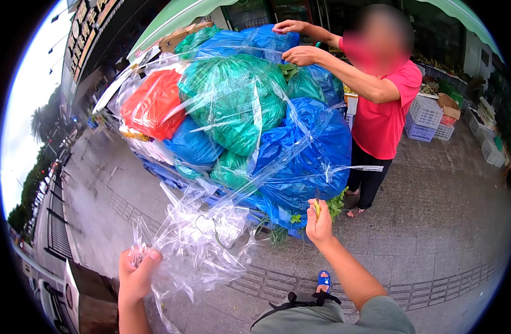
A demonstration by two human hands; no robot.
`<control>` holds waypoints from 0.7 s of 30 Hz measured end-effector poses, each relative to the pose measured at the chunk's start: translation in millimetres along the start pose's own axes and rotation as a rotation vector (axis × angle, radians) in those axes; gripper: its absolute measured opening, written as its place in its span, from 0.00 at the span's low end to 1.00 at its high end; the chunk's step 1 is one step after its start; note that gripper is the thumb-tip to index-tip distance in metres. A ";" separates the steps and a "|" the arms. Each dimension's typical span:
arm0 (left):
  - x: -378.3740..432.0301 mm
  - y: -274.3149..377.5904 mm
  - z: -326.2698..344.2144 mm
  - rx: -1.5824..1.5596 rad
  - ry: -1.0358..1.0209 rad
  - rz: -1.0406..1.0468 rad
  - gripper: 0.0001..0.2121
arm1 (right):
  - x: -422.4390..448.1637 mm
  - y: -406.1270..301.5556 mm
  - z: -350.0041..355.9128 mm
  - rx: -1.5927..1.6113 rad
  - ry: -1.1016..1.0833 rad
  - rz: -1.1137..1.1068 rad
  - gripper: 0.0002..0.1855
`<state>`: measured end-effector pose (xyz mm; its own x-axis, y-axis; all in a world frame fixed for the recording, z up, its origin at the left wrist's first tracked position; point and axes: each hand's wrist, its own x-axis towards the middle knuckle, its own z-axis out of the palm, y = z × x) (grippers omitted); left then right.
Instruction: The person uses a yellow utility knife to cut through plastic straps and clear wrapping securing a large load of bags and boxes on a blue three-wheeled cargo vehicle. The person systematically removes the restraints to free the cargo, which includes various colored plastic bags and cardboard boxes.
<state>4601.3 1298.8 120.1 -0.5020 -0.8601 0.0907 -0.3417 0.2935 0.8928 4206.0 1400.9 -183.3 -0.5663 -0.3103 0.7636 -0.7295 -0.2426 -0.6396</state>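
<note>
My left hand [136,273] is closed around a bunched end of clear plastic film [209,246]. The loose mass of film hangs to the right of that hand, and strands stretch up over the load. In my right hand [320,225] is a small knife [317,208] with a yellow handle, its blade pointing up beside the blue plastic bag [301,154]. Clear strips cross the large green plastic bag [234,100] and the blue one. A red plastic bag [155,104] sits at the left. The bags are heaped on a blue carrier [176,177], mostly hidden beneath them.
Across the load, a person in a red shirt [385,112] has both hands at the film on top. Leafy greens [335,204] poke out below the blue bag. Plastic crates [424,110] stand at the right. A box-like vehicle or cart [92,296] is close at the lower left.
</note>
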 end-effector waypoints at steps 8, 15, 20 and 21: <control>-13.1 -38.0 -30.5 -0.163 0.146 0.075 0.13 | 30.9 -31.6 56.4 -0.043 -0.610 0.329 0.18; -58.7 -86.3 -66.4 0.062 0.194 -0.126 0.16 | 34.2 -98.7 65.3 0.223 -0.342 0.210 0.16; -74.5 -122.9 -75.6 -0.122 0.247 -0.085 0.09 | 100.4 -94.9 136.3 -0.043 -0.582 0.208 0.22; -87.0 -159.7 -94.2 -0.134 0.421 -0.064 0.07 | 82.2 -79.6 135.8 -0.182 -0.821 0.229 0.25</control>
<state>4774.4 1287.4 11.2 -0.1061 -0.9779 0.1803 -0.2420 0.2013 0.9492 4269.7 1269.9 -81.7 -0.3021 -0.9151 0.2672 -0.7209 0.0359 -0.6921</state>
